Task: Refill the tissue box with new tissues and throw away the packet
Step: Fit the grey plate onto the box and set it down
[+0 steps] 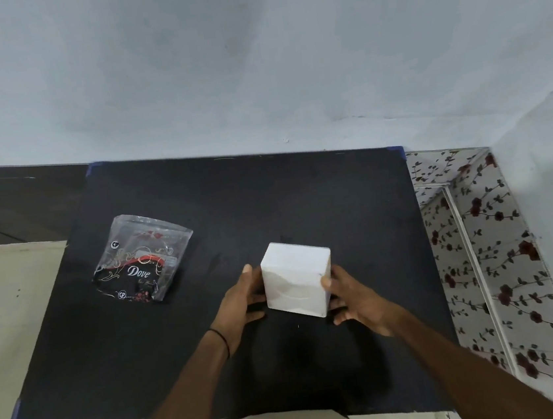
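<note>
A white tissue block or box [296, 279] stands near the middle of the black mat [337, 209]. My left hand [241, 303] presses its left side and my right hand [354, 298] grips its right side, thumb on the near face. I cannot tell whether it is a box or a bare stack of tissues. A clear plastic packet [142, 257] with "Dove" print lies flat and looks empty on the mat's left part, well apart from both hands.
The black mat has blue tape at its corners [18, 416]. A wall rises right behind its far edge. A floral-patterned surface [487, 254] runs along the right. Pale floor shows at the left and a dark strip at the far left.
</note>
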